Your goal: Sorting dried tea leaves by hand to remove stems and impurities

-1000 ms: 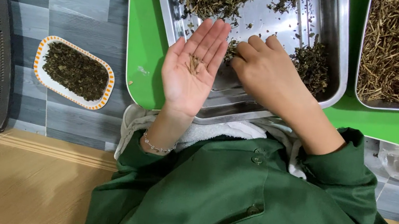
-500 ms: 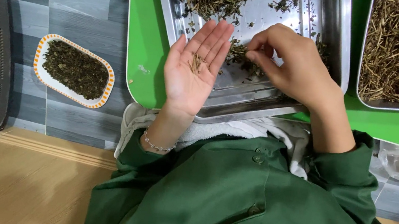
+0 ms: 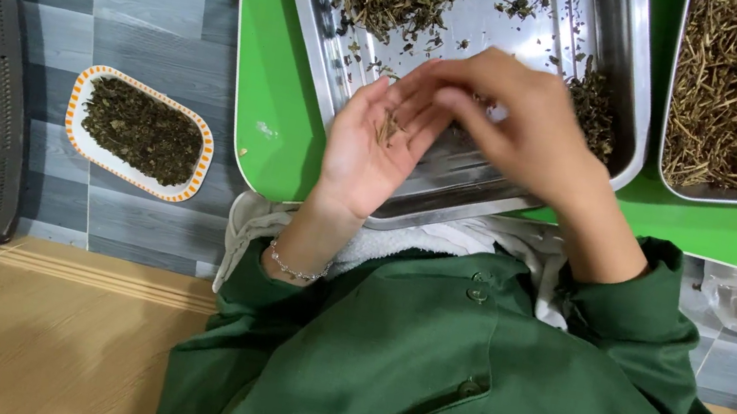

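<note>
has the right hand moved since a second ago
Yes. The right hand has moved left across the steel tray, off the leaves and over the left hand.

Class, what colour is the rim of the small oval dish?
Orange and white on the dish, head view.

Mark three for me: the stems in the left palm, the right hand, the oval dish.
stems [image 3: 390, 128], head view, on the small bundle
right hand [image 3: 529, 124], head view, back of hand
oval dish [image 3: 194, 172], head view, orange-patterned rim
</note>
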